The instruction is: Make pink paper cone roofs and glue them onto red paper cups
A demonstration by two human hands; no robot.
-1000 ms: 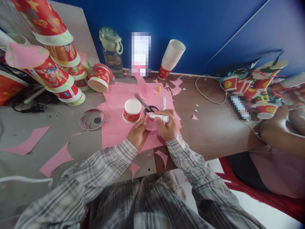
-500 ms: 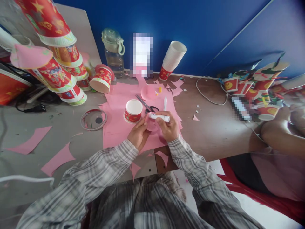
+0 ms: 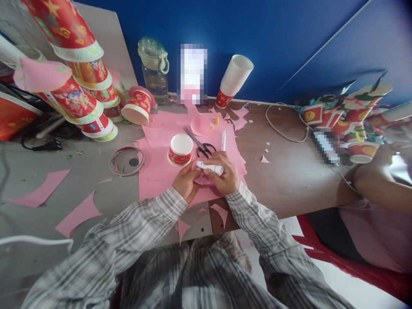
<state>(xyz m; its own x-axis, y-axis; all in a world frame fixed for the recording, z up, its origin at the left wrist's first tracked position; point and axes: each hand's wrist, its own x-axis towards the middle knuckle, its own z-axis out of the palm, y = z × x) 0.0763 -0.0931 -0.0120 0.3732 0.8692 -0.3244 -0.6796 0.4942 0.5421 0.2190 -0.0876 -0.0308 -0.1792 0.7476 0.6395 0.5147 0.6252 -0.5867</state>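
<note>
My left hand (image 3: 186,182) is closed on a small cut piece of pink paper (image 3: 203,180), partly hidden by my fingers. My right hand (image 3: 226,175) grips a white glue stick (image 3: 215,168), its narrower end against the paper by my left fingertips. Just beyond my hands, black-handled scissors (image 3: 204,149) lie with their blades pointing away. A short red and white paper cup (image 3: 180,150) stands left of the scissors. Behind them rests a curled pink paper cone (image 3: 200,125). Pink paper sheets (image 3: 154,184) lie stacked under all this.
A white pen (image 3: 223,140) lies right of the scissors. A tape roll (image 3: 126,162) and pink offcuts (image 3: 79,214) are on the left. Stacked cups (image 3: 236,75), a bottle (image 3: 153,71) and a bright screen line the blue wall. Another person's arm (image 3: 380,180) rests at the right.
My right hand has drawn the glue stick slightly left and toward me, lower over the pink paper. More of the scissor handles shows. My left hand has barely moved.
</note>
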